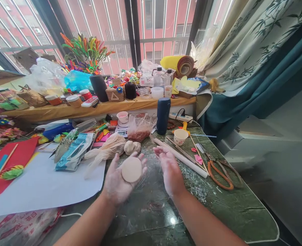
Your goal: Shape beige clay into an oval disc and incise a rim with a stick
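Observation:
My left hand (116,181) is held palm up over the green table (225,208), fingers stretched out, with a flat round disc of pale dough (132,169) lying on the palm. Beside it, a little apart, my right hand (169,171) is held open on edge with nothing in it, palm turned toward the disc. Both hands are dusted white. A lump of the same pale dough (132,147) lies on the table just beyond my left fingertips. A white rolling stick (181,158) lies to the right of my right hand.
Orange-handled scissors (221,174), thin sticks and a paper cup (180,136) lie at the right. A dark blue bottle (163,115) and a plastic bag of reddish stuff (140,128) stand behind. White paper (43,184), red sheet (17,157) and craft clutter fill the left; a crowded sill runs behind.

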The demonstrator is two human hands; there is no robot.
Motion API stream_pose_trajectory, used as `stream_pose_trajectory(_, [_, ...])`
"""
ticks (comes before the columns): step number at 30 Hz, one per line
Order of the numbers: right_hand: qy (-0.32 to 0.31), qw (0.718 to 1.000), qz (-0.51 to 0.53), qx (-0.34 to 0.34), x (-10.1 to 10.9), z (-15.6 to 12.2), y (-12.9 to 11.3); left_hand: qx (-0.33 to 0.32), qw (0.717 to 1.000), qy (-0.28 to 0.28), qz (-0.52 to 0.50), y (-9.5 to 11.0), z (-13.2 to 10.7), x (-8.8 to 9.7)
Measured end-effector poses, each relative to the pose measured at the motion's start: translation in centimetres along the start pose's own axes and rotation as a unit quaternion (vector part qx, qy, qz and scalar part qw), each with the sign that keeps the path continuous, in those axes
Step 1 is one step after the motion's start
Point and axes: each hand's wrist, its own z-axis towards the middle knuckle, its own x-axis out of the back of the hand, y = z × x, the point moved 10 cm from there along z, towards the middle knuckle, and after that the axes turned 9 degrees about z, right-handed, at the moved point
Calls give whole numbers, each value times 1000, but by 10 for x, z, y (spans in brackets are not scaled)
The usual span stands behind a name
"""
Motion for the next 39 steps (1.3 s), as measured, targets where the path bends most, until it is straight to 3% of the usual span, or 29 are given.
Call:
stream_pose_trajectory(2, [41, 977, 165, -128, 5, -3, 34, -61, 997, -13, -35, 26, 2, 16])
stream_pose_trajectory(4, [8, 928, 252, -274, -19, -25, 74, -107, 992, -35, -64, 43, 4, 31])
stream_pose_trajectory(7, [-92, 873, 216, -427, -63, -75, 120, -122, 989, -37, -79, 49, 9, 51])
stream_pose_trajectory(9, [-140, 872, 148, -446, -77, -91, 135, -117, 990, -25, -78, 47, 11, 58])
stream_pose_trajectory(11, [-129, 884, 117, -435, -72, -79, 135, -117, 990, -8, -74, 46, 12, 60])
stream_pose_trajectory(13, [-66, 903, 114, -410, -51, -44, 126, -124, 990, 18, -65, 48, 11, 60])
stream_pose_trajectory(15, [4, 951, 72, -302, -21, 4, 100, -128, 989, 51, -51, 50, 11, 60])
stream_pose_trajectory(17, [48, 971, 41, -231, -2, 30, 82, -127, 988, 80, -40, 50, 10, 60])
stream_pose_trajectory(20, [51, 983, -11, -174, -3, 19, 69, -126, 987, 98, -31, 49, 9, 58])
stream_pose_trajectory(22, [-15, 982, -70, -177, -21, -8, 68, -126, 987, 97, -34, 49, 8, 57])
stream_pose_trajectory(23, [-125, 964, -160, -170, -41, -23, 67, -125, 987, 95, -37, 49, 8, 57])
stream_pose_trajectory(25, [-332, 881, -332, -66, -78, -51, 55, -127, 987, 90, -40, 49, 8, 57])
stream_pose_trajectory(26, [-374, 830, -414, -19, -83, -58, 51, -128, 987, 88, -39, 49, 8, 57])
stream_pose_trajectory(27, [-367, 792, -487, 1, -80, -56, 49, -129, 987, 86, -36, 49, 8, 57])
stream_pose_trajectory(29, [-315, 747, -585, -11, -65, -45, 48, -133, 987, 83, -33, 49, 7, 57])
stream_pose_trajectory(30, [-319, 734, -599, -18, -64, -44, 50, -132, 987, 80, -34, 49, 7, 57])
stream_pose_trajectory(33, [-463, 705, -537, 5, -84, -66, 60, -124, 989, 74, -40, 47, 8, 55])
stream_pose_trajectory(35, [-501, 699, -510, 9, -88, -71, 61, -123, 989, 75, -43, 47, 8, 56])
stream_pose_trajectory(36, [-479, 704, -524, -1, -84, -64, 60, -126, 988, 78, -43, 48, 8, 57])
stream_pose_trajectory(39, [-329, 725, -604, -31, -60, -34, 50, -131, 986, 89, -47, 50, 9, 60])
